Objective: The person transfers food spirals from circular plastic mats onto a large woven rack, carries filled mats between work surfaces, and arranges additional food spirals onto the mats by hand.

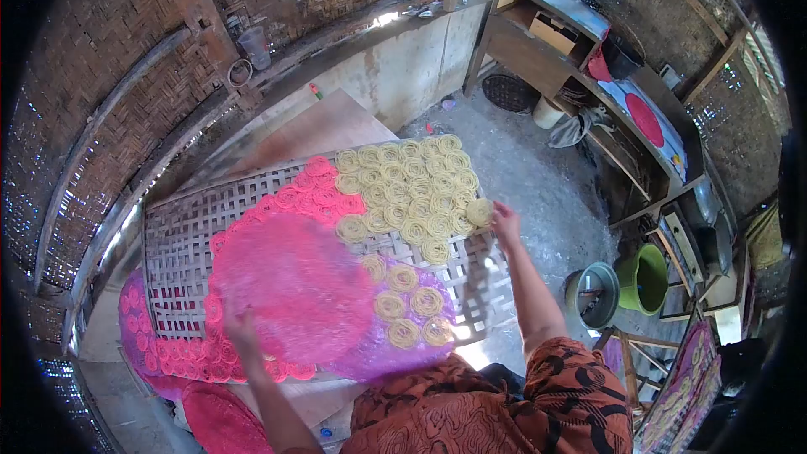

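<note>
My left hand (244, 335) grips the near left edge of a round pink disc (290, 286), blurred by motion, above the woven bamboo rack (181, 252). My right hand (504, 225) pinches a pale yellow noodle-like coil (480, 212) at the rack's right edge. Many more yellow coils (408, 181) cover the far right part of the rack. Bright pink coils (290, 195) spread along its left and middle. Partly under the disc is a purple sheet (361, 359) bearing several separate yellow coils (403, 332).
Another pink disc (220, 420) lies at my lower left. A second purple sheet with pink coils (133, 311) sits beside the rack's left edge. On the floor to my right stand a grey bucket (593, 294) and a green tub (643, 279). Wooden shelving (538, 50) lines the right wall.
</note>
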Tool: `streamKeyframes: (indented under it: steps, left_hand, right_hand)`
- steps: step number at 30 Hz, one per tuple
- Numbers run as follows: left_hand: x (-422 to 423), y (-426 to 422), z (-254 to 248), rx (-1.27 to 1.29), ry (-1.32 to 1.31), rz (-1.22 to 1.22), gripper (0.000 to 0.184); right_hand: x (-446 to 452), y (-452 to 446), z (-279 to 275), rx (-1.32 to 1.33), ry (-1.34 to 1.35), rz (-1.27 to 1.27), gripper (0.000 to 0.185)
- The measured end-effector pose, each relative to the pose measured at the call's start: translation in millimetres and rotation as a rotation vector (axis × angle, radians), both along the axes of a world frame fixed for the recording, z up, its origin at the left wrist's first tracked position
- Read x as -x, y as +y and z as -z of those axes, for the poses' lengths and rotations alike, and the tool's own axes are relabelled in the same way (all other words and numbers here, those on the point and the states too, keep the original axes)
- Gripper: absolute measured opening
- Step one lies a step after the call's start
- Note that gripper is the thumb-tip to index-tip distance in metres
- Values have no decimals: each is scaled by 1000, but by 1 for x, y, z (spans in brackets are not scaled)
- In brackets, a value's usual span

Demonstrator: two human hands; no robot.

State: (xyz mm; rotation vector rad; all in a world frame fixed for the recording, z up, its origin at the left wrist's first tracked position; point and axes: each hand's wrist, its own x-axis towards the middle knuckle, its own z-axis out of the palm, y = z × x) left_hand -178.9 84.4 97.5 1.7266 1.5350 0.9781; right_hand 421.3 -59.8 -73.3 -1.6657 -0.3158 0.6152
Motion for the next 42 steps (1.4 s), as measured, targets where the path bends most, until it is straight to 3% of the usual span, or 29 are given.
streamKeyframes:
  steps: [1, 3, 4, 5, 7, 9, 11, 12, 17, 21, 23, 24, 26, 27, 28, 30, 32, 34, 35, 37, 39, 40, 42]
  left_hand:
    - [37, 5, -1, -52, 126, -16, 48]
    - [92, -3, -25, -170, -62, -32, 47]
    - [126, -11, -29, -191, 2, -148, 48]
    - [159, -19, -34, -203, 62, -265, 49]
    - [317, -32, 25, -188, 325, -426, 47]
    - [385, -72, 46, -144, 356, -624, 49]
    - [394, -96, 54, -35, 387, -858, 47]
    - [391, -102, 59, 16, 383, -940, 47]
    - [364, -105, 84, 8, 208, -1015, 45]
    - [266, -88, 96, -49, -242, -797, 43]
    - [188, -85, 109, 73, -560, -502, 42]
    - [144, -88, 115, 150, -518, -292, 42]
    - [26, -81, 114, -65, 324, 237, 47]
    - [-14, -86, 104, -89, 280, 448, 48]
    - [-41, -94, 94, -78, 360, 449, 51]
    - [-56, -99, 88, -65, 436, 439, 55]
    - [-58, -96, 88, -14, 552, 378, 60]
    - [-59, -97, 84, 15, 595, 357, 59]
    - [-59, -98, 81, 38, 645, 358, 58]
    - [-55, -102, 68, 108, 615, 387, 49]
    - [-56, -102, 65, 172, 582, 420, 40]
    - [-54, -104, 68, 86, 590, 410, 39]
    - [-54, -106, 76, 5, 602, 392, 38]
  right_hand:
    - [6, -4, 0, 0, 3, 3, 32]
    - [26, -7, -11, 486, -598, -108, 36]
    - [39, -10, -10, 522, -871, -86, 39]
    - [51, -16, 8, 526, -869, -86, 39]
    - [103, -30, -35, 449, -795, -287, 37]
    - [154, -36, -62, 371, -698, -468, 36]
    - [183, -32, -74, 296, -643, -563, 34]
    - [196, -27, -83, 190, -808, -582, 29]
    - [241, 20, -81, 146, -749, -690, 28]
    - [280, 59, -82, 48, -1044, -1029, 36]
    - [294, 76, -70, 69, -1459, -1116, 45]
    - [294, 83, -53, 62, -1487, -1128, 50]
    - [293, 87, -62, 175, -1477, -1189, 47]
    - [287, 87, -69, 308, -1468, -1241, 45]
    - [280, 83, -79, 179, -1482, -1134, 31]
    - [255, 83, -81, 335, -1262, -1103, 22]
    - [227, 74, -89, 15, -1025, -674, 12]
    - [202, 76, -94, 108, -568, -506, 18]
    - [197, 83, -94, 110, -620, -534, 20]
    - [210, 100, -100, -75, -466, -572, 19]
    - [235, 122, -104, -16, -168, -598, 21]
    - [246, 134, -100, -36, -168, -632, 27]
    - [274, 155, -87, -151, 186, -661, 30]
